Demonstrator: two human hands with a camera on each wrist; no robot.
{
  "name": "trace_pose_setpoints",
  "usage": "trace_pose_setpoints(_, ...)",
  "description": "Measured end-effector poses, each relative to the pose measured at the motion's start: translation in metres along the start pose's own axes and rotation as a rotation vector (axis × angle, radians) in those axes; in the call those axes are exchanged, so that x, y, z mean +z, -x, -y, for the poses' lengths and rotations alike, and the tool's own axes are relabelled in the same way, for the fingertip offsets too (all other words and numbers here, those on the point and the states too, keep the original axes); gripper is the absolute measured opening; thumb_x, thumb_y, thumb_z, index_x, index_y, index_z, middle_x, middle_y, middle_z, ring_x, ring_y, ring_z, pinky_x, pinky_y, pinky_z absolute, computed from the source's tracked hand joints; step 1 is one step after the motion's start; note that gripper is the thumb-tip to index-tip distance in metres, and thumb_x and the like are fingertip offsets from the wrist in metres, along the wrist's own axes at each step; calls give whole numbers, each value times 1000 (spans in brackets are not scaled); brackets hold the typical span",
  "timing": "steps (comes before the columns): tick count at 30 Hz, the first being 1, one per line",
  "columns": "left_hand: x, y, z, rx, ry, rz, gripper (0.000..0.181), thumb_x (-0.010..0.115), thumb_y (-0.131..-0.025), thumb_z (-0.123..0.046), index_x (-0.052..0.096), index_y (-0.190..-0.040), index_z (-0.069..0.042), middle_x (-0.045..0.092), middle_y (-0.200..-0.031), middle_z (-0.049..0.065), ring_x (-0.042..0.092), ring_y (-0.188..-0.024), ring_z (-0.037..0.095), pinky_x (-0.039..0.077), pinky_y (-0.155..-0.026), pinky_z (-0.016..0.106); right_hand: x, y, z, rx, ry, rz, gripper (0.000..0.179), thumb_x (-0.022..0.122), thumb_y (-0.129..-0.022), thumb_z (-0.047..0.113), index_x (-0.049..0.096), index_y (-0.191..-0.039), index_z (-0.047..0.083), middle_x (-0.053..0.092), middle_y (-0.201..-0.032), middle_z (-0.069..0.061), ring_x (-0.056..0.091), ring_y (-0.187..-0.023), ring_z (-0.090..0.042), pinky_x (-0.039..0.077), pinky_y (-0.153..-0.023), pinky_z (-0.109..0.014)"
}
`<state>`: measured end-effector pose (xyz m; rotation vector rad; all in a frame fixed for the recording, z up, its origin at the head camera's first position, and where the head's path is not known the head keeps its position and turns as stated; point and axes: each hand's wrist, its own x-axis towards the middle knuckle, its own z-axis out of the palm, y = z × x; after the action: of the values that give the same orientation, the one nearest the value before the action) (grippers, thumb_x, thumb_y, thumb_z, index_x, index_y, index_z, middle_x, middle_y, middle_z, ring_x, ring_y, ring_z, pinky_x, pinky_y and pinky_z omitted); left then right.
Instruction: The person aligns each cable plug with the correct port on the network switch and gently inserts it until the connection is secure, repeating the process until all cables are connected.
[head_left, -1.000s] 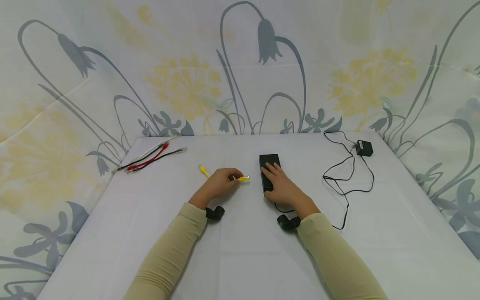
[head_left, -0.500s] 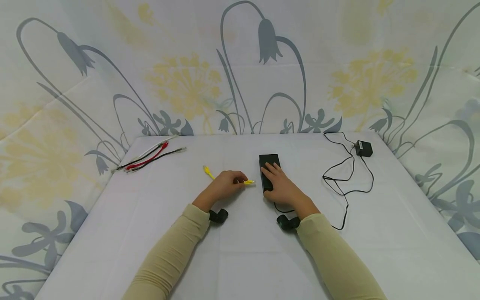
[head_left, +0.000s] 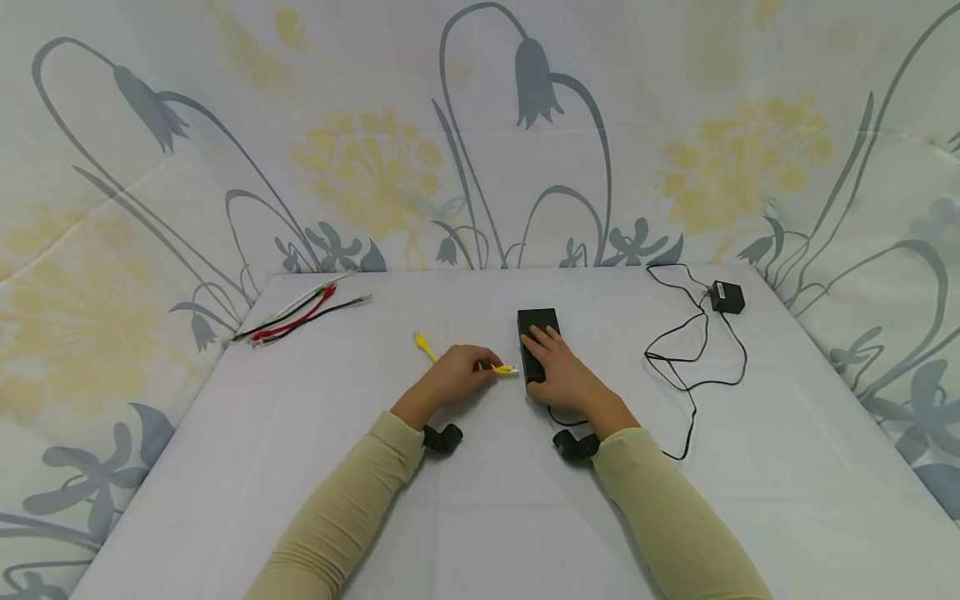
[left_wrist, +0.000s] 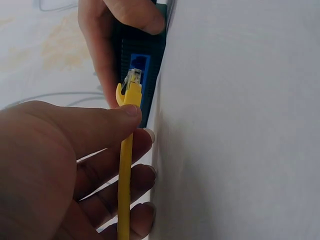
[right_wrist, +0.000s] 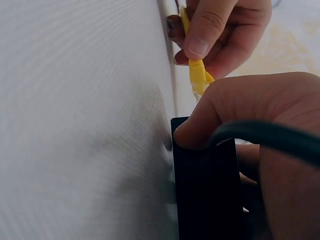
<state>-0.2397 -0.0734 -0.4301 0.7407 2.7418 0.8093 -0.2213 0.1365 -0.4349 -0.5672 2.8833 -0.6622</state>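
Note:
Between thumb and index finger, my left hand (head_left: 459, 375) pinches a yellow Ethernet cable (left_wrist: 124, 185) just behind its clear plug (left_wrist: 134, 76). In the left wrist view the plug is right at the blue port of a black network switch (head_left: 537, 318); whether it touches cannot be told. The cable's other end (head_left: 422, 341) sticks out behind the left hand. My right hand (head_left: 562, 367) holds the switch on the table, its fingers spread over the top and its thumb on the near end, as the right wrist view shows.
A black power adapter (head_left: 727, 297) with a looped thin cord (head_left: 693, 383) lies at the right. Several black, red and white cables (head_left: 300, 315) lie at the back left. Patterned fabric (head_left: 480, 133) rises behind the white table (head_left: 480, 542).
My left hand has moved right with the yellow cable, bringing the plug up to the switch's left side. The right hand and the switch have stayed in place.

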Motion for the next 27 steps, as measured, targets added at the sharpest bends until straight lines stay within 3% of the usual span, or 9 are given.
trace_pose_setpoints(14, 8, -3, -1, -10, -1, -4, 16, 58, -89, -22, 65, -103, -18, 64, -91, -4, 56, -80, 9, 46, -73, 25, -2, 2, 2, 5, -19, 11, 76, 56, -78, 21, 22, -145, 16, 10, -154, -6, 2, -142, -31, 23, -107, -56)
trace_pose_setpoints(27, 6, -3, -5, -12, -3, 8, 17, 59, -89, -23, 66, -103, -18, 65, -95, -5, 55, -80, 8, 45, -72, 24, -1, 1, 0, 10, -17, 15, 76, 56, -78, 21, 21, -146, 18, 8, -154, -4, 0, -142, -30, 23, -106, -56)
